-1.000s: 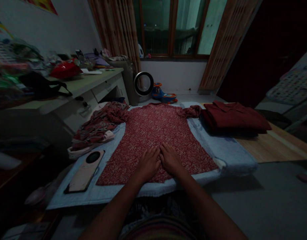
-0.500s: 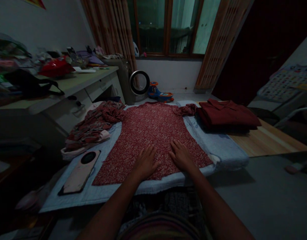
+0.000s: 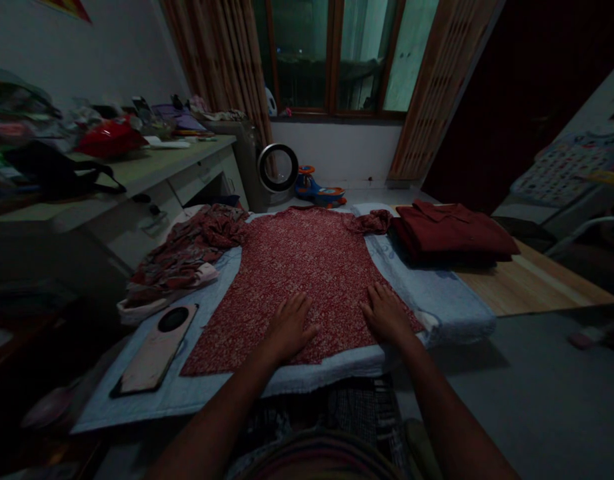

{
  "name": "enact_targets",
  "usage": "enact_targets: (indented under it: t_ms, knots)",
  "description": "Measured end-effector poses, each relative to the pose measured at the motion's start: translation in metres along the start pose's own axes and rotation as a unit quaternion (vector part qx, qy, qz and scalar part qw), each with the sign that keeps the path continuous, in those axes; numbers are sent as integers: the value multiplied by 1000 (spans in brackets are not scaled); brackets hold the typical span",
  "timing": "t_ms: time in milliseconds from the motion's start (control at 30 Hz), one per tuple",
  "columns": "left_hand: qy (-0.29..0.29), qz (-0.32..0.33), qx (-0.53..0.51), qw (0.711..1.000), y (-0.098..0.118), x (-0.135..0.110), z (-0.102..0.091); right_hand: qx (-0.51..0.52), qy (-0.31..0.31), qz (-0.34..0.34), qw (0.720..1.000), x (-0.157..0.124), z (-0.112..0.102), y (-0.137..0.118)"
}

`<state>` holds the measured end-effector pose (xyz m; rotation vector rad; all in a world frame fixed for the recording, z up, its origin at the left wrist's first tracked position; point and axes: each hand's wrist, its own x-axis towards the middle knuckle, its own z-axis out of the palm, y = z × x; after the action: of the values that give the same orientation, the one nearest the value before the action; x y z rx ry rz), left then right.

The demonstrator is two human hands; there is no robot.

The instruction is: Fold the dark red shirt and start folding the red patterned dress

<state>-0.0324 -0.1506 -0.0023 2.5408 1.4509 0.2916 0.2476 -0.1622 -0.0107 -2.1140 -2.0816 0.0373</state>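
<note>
A dark red top with a small pale print (image 3: 307, 260) lies spread flat on a light blue cloth (image 3: 207, 393), its neck end away from me. My left hand (image 3: 291, 327) rests palm down on the lower middle of the garment, fingers stretched out. Farther right, my right hand (image 3: 385, 313) lies flat near the garment's right side, also open. One sleeve (image 3: 374, 222) is bunched at the top right. Neither hand grasps anything.
Left of the top lie a crumpled patterned garment (image 3: 187, 243) and a smartphone (image 3: 154, 350). Folded dark red clothes (image 3: 454, 230) are stacked on the right, beside a wooden board (image 3: 547, 280). A cluttered counter (image 3: 151, 167) stands at left; a front-loading washing machine (image 3: 247, 157) is behind.
My right hand has slid to the right across the top, farther from the left hand. My left hand stays in nearly the same place.
</note>
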Motion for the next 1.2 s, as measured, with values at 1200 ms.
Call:
enact_targets:
  t_ms: [1200]
  knots:
    - [42,-10,21,999,1,90,-10,13,-46,-73,996,90,-4,-36]
